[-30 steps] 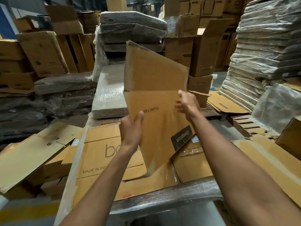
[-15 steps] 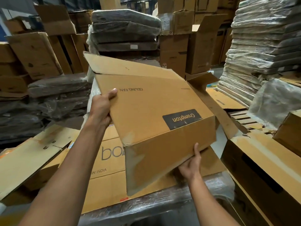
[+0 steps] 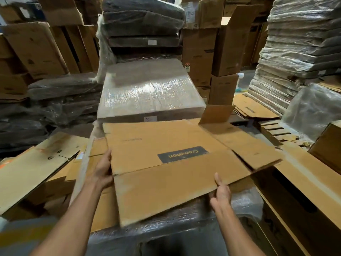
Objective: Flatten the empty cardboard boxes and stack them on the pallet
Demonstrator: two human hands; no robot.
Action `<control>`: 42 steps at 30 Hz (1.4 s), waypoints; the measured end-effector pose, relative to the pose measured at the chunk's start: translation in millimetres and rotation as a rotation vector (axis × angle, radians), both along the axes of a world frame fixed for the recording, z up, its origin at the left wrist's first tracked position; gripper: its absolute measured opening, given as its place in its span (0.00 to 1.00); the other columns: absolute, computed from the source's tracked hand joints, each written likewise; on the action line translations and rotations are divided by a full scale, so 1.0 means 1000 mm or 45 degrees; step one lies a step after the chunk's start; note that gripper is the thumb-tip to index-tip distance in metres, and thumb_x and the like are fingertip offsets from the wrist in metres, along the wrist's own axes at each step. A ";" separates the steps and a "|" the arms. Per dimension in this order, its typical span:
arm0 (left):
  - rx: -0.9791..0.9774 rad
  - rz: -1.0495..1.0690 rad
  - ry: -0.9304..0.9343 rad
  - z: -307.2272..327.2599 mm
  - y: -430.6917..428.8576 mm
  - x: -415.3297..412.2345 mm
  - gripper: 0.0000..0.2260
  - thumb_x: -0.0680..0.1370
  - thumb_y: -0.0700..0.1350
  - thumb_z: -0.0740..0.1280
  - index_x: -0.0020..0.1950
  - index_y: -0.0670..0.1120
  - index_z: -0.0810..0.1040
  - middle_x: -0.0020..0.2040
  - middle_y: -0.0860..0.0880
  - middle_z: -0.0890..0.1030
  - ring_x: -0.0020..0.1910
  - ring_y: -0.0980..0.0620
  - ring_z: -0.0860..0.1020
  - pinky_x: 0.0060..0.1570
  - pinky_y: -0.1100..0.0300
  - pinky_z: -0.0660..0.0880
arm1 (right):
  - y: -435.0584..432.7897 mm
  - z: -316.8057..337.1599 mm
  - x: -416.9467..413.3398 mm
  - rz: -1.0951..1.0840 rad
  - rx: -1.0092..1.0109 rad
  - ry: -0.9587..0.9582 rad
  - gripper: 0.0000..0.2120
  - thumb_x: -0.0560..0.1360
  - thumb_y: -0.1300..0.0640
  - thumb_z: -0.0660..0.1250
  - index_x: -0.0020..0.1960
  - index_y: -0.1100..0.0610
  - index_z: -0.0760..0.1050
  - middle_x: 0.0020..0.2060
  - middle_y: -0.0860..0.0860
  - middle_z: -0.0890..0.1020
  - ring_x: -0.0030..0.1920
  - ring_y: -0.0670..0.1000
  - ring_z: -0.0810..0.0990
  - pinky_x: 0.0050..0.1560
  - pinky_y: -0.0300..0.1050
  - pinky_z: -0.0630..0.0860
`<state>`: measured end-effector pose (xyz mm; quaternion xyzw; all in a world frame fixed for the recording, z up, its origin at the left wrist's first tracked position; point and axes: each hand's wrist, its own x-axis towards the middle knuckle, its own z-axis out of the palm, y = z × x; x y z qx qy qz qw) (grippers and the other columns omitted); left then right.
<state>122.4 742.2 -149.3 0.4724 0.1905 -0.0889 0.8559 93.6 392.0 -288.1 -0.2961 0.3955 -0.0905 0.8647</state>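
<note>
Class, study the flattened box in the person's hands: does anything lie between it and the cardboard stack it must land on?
Nothing visible does. The left hand and right hand hold the flattened box right above the cardboard stack; the part beneath it is hidden.

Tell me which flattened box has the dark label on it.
The box gripped by the left hand and right hand: a dark rectangular label faces up on it. The flat sheet to its left shows no such label.
</note>
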 end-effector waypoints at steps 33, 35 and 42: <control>-0.062 0.691 0.272 -0.126 0.013 -0.045 0.05 0.82 0.42 0.67 0.46 0.47 0.74 0.42 0.46 0.76 0.37 0.52 0.73 0.31 0.57 0.82 | -0.018 0.017 0.019 0.193 -0.198 0.022 0.14 0.81 0.63 0.67 0.66 0.61 0.76 0.48 0.57 0.82 0.45 0.55 0.81 0.41 0.55 0.83; -0.086 0.712 0.283 -0.139 0.016 -0.054 0.04 0.82 0.43 0.67 0.47 0.47 0.75 0.43 0.46 0.77 0.39 0.51 0.75 0.31 0.58 0.82 | -0.016 0.007 0.014 0.227 -0.149 0.032 0.12 0.80 0.66 0.67 0.63 0.61 0.76 0.51 0.59 0.82 0.46 0.56 0.82 0.39 0.55 0.85; -0.196 0.634 0.386 -0.163 0.015 -0.072 0.03 0.82 0.41 0.66 0.51 0.44 0.74 0.56 0.40 0.75 0.53 0.42 0.76 0.48 0.51 0.84 | -0.016 -0.026 0.017 0.236 -0.150 0.196 0.18 0.82 0.68 0.63 0.71 0.64 0.67 0.63 0.62 0.77 0.59 0.61 0.76 0.63 0.68 0.75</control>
